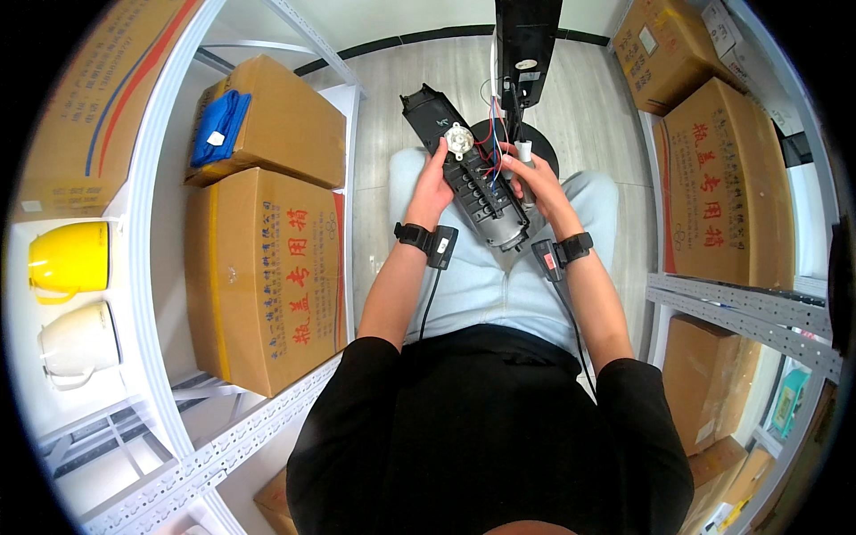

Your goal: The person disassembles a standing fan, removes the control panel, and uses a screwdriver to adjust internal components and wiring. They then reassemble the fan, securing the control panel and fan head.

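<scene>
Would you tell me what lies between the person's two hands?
In the head view, the opened black motor housing with red and blue wires lies between the left hand and right hand; both grip it.

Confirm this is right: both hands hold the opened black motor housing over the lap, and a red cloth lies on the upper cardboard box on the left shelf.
One detail is off: the cloth is blue, not red, as the head view shows. The rest stands: the left hand and right hand hold the opened black motor housing over the lap, and the cloth lies on the upper cardboard box on the left shelf.
</scene>
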`<state>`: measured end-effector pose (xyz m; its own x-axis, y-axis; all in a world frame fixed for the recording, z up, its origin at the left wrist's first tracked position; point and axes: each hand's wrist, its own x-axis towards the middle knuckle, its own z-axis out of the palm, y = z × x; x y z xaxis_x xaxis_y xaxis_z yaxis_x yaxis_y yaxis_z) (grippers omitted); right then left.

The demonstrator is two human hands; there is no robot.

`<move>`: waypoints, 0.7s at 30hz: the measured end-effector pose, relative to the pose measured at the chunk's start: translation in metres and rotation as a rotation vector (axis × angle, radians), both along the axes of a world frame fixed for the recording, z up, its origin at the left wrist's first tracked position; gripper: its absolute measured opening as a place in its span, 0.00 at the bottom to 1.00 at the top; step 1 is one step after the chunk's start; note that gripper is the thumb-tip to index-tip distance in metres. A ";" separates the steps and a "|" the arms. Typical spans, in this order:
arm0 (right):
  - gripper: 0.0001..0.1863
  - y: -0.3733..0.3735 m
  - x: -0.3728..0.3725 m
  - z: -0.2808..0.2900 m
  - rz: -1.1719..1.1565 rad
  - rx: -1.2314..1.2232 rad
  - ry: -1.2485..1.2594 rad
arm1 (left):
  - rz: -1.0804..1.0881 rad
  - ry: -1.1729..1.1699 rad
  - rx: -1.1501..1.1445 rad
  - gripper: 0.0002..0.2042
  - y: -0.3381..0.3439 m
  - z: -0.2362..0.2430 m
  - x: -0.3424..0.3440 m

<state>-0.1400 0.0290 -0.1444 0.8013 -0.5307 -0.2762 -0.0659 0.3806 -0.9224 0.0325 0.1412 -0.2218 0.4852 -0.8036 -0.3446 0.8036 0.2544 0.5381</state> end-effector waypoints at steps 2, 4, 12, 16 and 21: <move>0.27 0.000 0.003 0.002 0.044 -0.047 0.037 | 0.016 -0.018 -0.011 0.23 -0.001 0.000 0.000; 0.25 0.001 0.006 0.004 0.060 -0.074 0.049 | 0.035 -0.031 -0.012 0.22 -0.002 0.000 0.000; 0.16 0.008 0.018 0.007 0.004 -0.102 0.010 | 0.035 -0.097 -0.033 0.21 0.001 0.016 -0.009; 0.15 0.012 0.026 0.017 -0.007 -0.042 -0.033 | 0.034 -0.105 -0.039 0.19 0.003 0.014 -0.008; 0.13 0.002 0.023 0.025 -0.072 0.027 -0.098 | 0.008 -0.077 0.013 0.20 0.006 0.016 -0.007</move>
<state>-0.1166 0.0305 -0.1198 0.7855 -0.5810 -0.2132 0.0527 0.4060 -0.9124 0.0257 0.1472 -0.2054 0.5169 -0.7956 -0.3160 0.7577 0.2533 0.6014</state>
